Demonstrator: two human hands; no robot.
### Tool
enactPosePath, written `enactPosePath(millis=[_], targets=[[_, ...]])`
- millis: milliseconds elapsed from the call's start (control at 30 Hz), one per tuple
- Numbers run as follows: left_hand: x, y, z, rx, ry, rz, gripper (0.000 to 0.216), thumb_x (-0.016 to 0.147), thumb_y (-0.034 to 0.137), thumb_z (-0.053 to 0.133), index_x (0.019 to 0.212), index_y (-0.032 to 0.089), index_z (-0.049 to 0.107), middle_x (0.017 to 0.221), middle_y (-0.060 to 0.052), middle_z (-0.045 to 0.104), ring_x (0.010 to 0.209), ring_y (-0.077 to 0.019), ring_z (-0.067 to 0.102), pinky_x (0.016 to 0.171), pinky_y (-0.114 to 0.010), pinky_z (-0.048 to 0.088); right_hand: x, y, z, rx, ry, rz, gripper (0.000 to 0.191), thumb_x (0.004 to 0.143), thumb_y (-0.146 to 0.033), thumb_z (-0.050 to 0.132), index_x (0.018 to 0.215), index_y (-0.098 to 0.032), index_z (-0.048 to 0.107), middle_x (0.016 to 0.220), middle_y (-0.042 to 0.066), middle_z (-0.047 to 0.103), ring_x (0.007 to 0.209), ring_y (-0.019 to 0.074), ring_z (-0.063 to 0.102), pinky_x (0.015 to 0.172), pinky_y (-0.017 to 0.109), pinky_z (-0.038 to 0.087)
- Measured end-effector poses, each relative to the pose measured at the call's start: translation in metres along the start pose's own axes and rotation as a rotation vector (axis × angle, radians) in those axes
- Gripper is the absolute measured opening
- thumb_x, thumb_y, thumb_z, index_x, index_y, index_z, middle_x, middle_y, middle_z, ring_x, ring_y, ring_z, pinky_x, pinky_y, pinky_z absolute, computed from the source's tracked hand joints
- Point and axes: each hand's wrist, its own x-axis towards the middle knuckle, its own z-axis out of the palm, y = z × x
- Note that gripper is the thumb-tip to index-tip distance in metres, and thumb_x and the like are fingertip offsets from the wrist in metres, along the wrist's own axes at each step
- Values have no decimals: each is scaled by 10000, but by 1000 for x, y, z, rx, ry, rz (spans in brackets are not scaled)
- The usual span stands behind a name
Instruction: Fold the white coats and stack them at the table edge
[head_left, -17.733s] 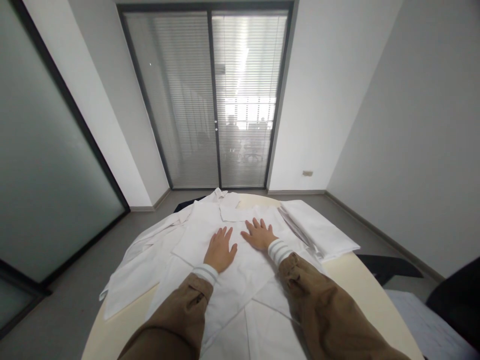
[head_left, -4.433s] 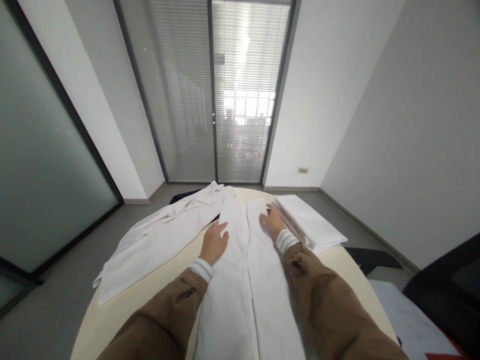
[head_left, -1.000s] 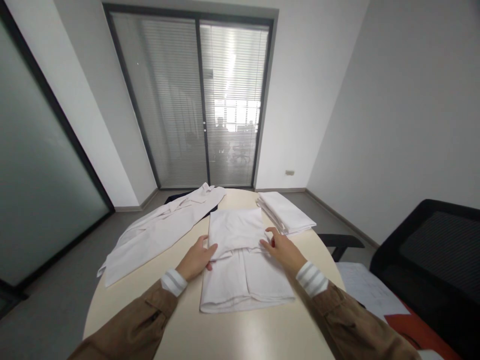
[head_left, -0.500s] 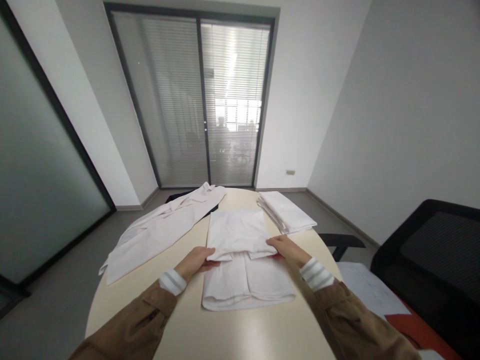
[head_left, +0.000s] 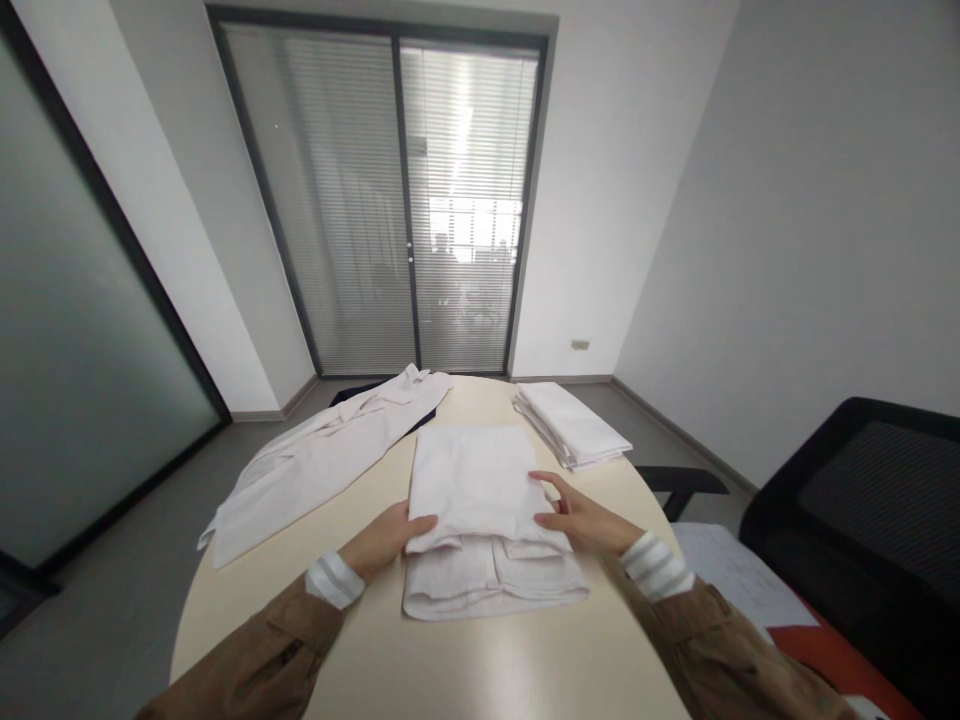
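Observation:
In front of me a white garment [head_left: 476,480] lies folded on the table, its upper layer turned down over the lower part. The lower part shows a centre seam and a rounded near edge. My left hand [head_left: 386,535] is at the left edge of the upper layer, thumb on top and the other fingers mostly hidden beside or under the cloth; it grips that edge. On the right edge, my right hand [head_left: 589,510] rests with thumb and index finger spread apart, touching the cloth without pinching it.
A long white garment [head_left: 315,470] lies spread along the table's left side, over a dark cloth [head_left: 424,420]. At the back right is a folded white stack [head_left: 577,425]. A black mesh chair [head_left: 855,530] stands right of the round table [head_left: 450,670], with papers [head_left: 742,570] beside it.
The upper layer has come down towards me and covers more of the lower part. My right hand has loosened from a pinch and spread its fingers. My left hand has shifted slightly nearer.

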Motion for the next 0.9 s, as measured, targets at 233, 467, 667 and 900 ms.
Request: enactPosePath(millis=[233,467,667,900], targets=[[-13,-3,-3,254,-244,68,532,787,570,688,1128,163,719,1155,-81,726,1129,-317,627,1022,-406,454,-14,-13,-7,-137,-289,-141,484,815,-358,658,1280,-227,625,1307,67,612,1205,279,548,1045,409,402],[-14,-15,-5,398,-52,207,793,769,442,742,1447,144,458,1426,-149,545,1297,-338,508,1128,-454,360,-15,-9,-3,-232,-270,-181,472,835,-390,663,1285,-248,636,1309,58,624,1219,280,550,1092,419,370],[-23,-35,1,613,172,231,1143,777,258,694,1573,187,-123,1564,-208,305,1367,-319,439,1137,-506,362,-17,-5,0,-271,-189,-150,573,789,-424,726,1321,-248,607,1351,72,596,1226,291,542,1102,431,366],[-32,-29,5,1158,-40,568,762,745,62,552,1453,333,472,1657,-15,104,1502,-377,116,1184,-633,207,-18,0,2,-223,-152,-112,1012,714,-421,793,1552,-230,257,1495,123,439,1311,286,472,1144,446,331]])
